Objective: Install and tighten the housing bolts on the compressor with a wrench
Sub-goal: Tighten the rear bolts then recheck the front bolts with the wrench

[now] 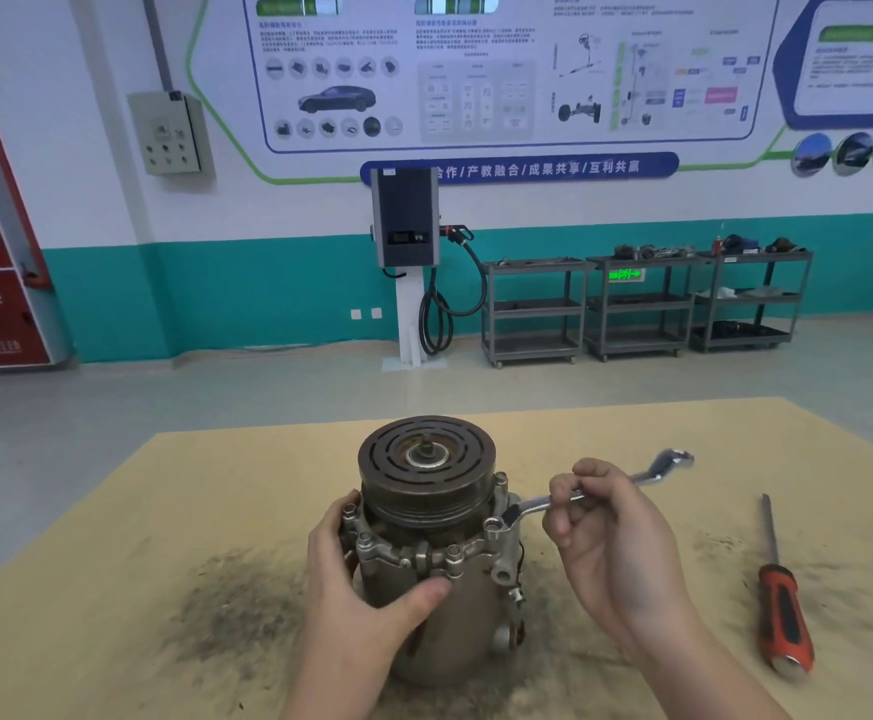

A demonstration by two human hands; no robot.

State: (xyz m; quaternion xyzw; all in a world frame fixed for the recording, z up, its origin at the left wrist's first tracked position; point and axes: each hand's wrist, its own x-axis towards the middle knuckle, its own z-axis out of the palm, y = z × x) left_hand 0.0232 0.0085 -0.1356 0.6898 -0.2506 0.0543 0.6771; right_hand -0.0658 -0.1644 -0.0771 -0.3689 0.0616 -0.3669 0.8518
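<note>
The compressor (426,511) stands upright on the wooden table (112,563), its dark slotted pulley on top. Several housing bolts (454,554) stick up around the flange below the pulley. My left hand (356,579) grips the housing from the left, thumb across the front under the flange. My right hand (605,532) holds the shaft of a chrome offset ring wrench (533,506). The wrench's ring end sits over a bolt at the flange's right side (494,524); its other end (676,459) points away to the right.
A screwdriver with a red and black handle (782,615) lies on the table at the right. Dark grime stains the tabletop around the compressor. Beyond the table are open floor, a charging post (407,226) and grey tool carts (631,304) by the wall.
</note>
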